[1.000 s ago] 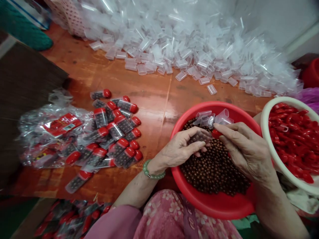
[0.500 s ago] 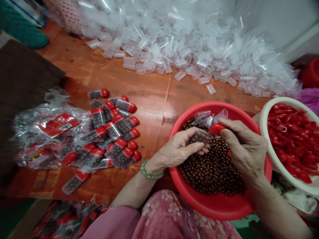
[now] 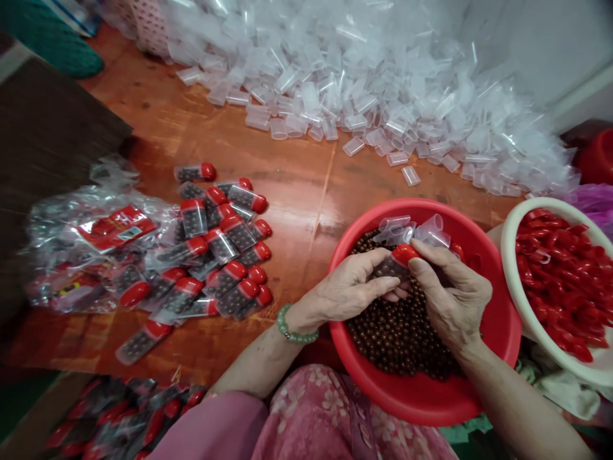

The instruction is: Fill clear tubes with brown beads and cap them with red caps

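Note:
Above a red basin [image 3: 407,406] of small brown balls [image 3: 407,338], my left hand [image 3: 357,284] is closed around a clear plastic tube [image 3: 383,268] filled with dark balls. My right hand [image 3: 453,278] pinches a red cap [image 3: 405,254] at the tube's open end, and the cap meets the tube there. My fingers hide part of the joint, so I cannot tell how far on the cap sits. Several empty clear tubes [image 3: 433,230] lie in the basin just beyond my hands.
Empty clear tubes [image 3: 354,121] are heaped along the back of the wooden surface [image 3: 297,172]. To the left lie capped, filled tubes [image 3: 234,287] and a clear plastic bag [image 3: 105,198]. A white tub [image 3: 508,255] of red caps [image 3: 558,281] stands right of the basin.
My right hand has moved left and brought the red cap from just beside the tube onto its end. My left hand still holds the tube. The whole view has shifted slightly.

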`<action>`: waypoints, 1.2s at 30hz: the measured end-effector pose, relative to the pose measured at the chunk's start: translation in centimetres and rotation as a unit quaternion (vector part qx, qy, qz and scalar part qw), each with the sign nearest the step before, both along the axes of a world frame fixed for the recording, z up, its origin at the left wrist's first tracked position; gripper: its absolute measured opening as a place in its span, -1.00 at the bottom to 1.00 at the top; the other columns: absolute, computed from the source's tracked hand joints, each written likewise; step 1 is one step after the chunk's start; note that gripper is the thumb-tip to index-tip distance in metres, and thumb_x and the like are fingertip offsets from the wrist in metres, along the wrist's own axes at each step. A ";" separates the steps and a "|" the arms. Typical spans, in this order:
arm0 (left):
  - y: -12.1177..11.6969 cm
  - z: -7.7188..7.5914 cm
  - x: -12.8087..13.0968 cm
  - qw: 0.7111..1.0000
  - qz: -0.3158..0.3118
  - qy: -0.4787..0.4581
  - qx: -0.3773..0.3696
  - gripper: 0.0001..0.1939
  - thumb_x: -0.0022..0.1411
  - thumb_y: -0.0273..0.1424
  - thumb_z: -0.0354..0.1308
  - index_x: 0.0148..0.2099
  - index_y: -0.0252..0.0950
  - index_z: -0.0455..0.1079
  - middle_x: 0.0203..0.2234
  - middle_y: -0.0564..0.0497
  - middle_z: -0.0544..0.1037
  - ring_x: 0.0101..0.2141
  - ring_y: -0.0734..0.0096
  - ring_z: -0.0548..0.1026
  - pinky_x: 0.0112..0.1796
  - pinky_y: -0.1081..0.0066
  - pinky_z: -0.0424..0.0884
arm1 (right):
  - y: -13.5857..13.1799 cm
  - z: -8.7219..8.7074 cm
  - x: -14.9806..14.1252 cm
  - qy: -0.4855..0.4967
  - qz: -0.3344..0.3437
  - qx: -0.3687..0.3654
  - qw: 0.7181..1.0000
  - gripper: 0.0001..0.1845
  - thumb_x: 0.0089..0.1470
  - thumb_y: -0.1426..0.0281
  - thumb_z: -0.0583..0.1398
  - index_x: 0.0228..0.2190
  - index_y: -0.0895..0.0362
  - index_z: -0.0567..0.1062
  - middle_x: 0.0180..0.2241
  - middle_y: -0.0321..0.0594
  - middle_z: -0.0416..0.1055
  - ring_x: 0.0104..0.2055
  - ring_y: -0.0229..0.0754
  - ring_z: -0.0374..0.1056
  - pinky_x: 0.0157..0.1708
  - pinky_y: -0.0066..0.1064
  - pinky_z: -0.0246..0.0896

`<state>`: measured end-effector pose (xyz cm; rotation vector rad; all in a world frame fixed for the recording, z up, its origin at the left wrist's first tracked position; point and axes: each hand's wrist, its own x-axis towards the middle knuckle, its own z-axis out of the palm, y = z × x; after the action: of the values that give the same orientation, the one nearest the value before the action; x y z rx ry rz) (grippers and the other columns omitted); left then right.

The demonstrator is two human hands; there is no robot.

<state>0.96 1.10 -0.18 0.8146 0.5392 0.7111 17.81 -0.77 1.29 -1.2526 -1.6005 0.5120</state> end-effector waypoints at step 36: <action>-0.3 -0.2 0.0 0.998 0.057 0.020 0.034 -0.58 0.17 -0.10 0.35 -0.14 -0.35 0.42 -0.31 0.00 0.56 -0.30 0.45 0.51 -0.19 0.44 0.45 | -0.1 -0.4 0.1 -0.397 0.123 0.108 0.903 -0.16 0.17 0.17 0.23 0.32 0.26 0.09 -0.04 0.15 0.50 -0.06 0.13 0.47 -0.11 -0.04 0.41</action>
<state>0.96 0.75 -0.39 0.8684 0.6045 0.8236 17.92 -0.90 0.91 -1.1521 -2.4437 -0.0675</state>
